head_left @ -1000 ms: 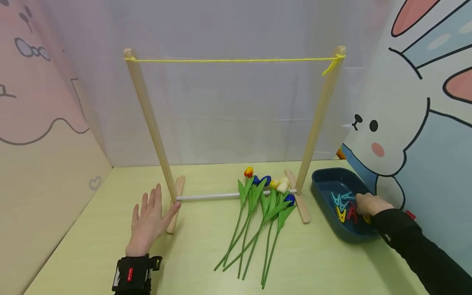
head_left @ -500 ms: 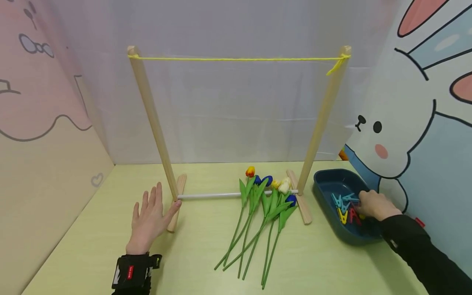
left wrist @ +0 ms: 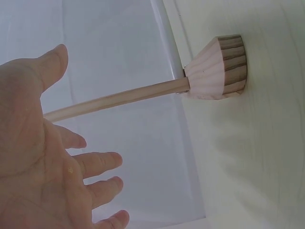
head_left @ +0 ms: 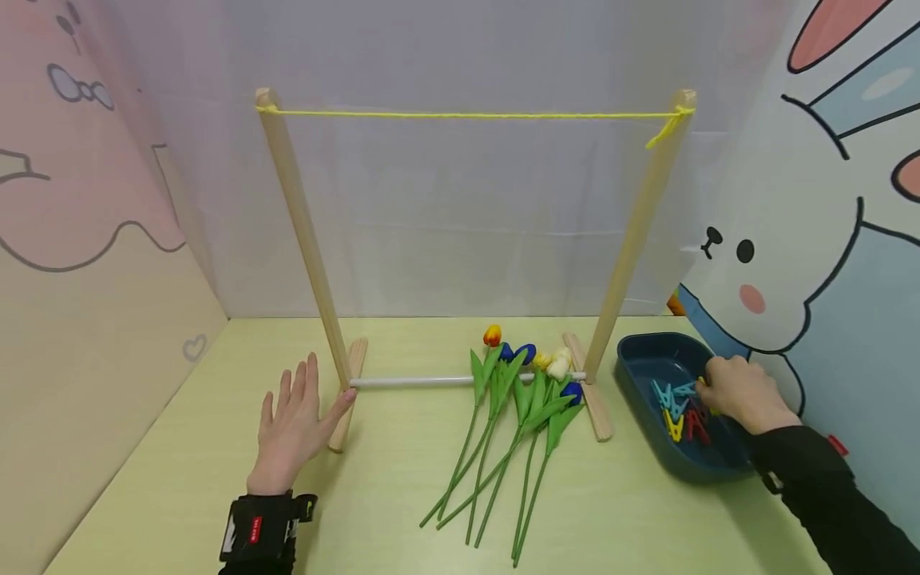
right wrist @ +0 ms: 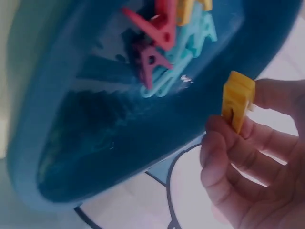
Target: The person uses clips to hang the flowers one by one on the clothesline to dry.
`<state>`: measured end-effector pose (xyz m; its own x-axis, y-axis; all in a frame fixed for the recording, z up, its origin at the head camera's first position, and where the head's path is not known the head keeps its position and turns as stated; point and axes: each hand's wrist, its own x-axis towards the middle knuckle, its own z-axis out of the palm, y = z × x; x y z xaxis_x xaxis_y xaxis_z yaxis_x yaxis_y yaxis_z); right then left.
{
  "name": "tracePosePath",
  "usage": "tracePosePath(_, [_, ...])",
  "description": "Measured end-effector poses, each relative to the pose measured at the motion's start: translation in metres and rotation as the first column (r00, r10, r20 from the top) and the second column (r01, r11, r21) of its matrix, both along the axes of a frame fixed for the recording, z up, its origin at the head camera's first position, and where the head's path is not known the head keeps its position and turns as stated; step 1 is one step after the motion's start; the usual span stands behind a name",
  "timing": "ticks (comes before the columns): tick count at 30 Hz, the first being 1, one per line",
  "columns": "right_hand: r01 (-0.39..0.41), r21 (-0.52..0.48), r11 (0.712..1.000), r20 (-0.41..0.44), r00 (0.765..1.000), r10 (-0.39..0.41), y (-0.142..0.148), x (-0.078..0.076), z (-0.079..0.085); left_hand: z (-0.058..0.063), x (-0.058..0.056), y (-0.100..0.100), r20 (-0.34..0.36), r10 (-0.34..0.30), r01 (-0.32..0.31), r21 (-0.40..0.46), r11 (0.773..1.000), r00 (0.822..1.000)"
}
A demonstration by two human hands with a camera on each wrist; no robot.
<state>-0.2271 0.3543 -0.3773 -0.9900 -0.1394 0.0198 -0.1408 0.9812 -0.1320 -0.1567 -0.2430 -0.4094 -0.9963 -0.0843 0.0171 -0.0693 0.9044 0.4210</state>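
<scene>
My right hand point(head_left: 747, 395) pinches a yellow clothespin point(right wrist: 237, 101) between thumb and fingers, over the dark blue tub point(head_left: 650, 447). In the tub lie light blue clothespins point(head_left: 670, 397), red clothespins point(head_left: 695, 425) and another yellow one. My left hand point(head_left: 293, 427) is held with straight, spread fingers beside the left foot of a wooden frame point(head_left: 305, 231); in the left wrist view its palm point(left wrist: 43, 176) holds nothing. Several artificial tulips point(head_left: 528, 407) with red-orange, blue, yellow and white heads lie between the frame's feet, their heads around the white crossbar point(head_left: 417, 382).
A yellow string point(head_left: 467, 115) runs taut between the tops of the two wooden posts. Behind stands a white sheet point(head_left: 474, 208). Panels with cartoon animals flank the pale table point(head_left: 359, 511) left and right.
My right hand has risen a little from the pile of clothespins, with the yellow clothespin pinched in it. The left hand keeps its place. The head view has shifted slightly.
</scene>
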Motion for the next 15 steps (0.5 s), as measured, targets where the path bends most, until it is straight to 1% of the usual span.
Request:
tracePosePath(3, [-0.009, -0.041, 0.999, -0.115, 0.993, 0.004, -0.004, 0.002, 0.000, 0.002, 0.001, 0.001, -0.009, -0.002, 0.002, 0.003, 1.000, 1.000])
tracePosePath(6, [-0.027, -0.080, 0.996, -0.237, 0.972, 0.008, -0.014, 0.006, 0.004, 0.003, 0.002, 0.003, -0.034, -0.007, 0.007, 0.002, 1.000, 0.999])
tracePosePath(8, [-0.044, -0.104, 0.994, -0.312, 0.950, 0.009, -0.024, 0.010, 0.008, 0.004, 0.003, 0.005, -0.045, -0.012, 0.012, 0.001, 1.000, 0.999])
tracePosePath(11, [-0.089, -0.148, 0.985, -0.425, 0.905, 0.018, -0.043, 0.016, 0.013, 0.006, 0.004, 0.009, -0.076, -0.018, 0.017, -0.011, 1.000, 0.997])
tracePosePath(14, [-0.147, -0.224, 0.963, -0.511, 0.859, 0.012, -0.065, 0.021, 0.014, 0.008, 0.004, 0.014, -0.126, -0.018, 0.014, -0.030, 0.999, 0.992])
tracePosePath(15, [-0.165, -0.260, 0.951, -0.527, 0.850, 0.004, -0.073, 0.022, 0.013, 0.009, 0.004, 0.016, -0.155, -0.019, 0.013, -0.037, 0.999, 0.988])
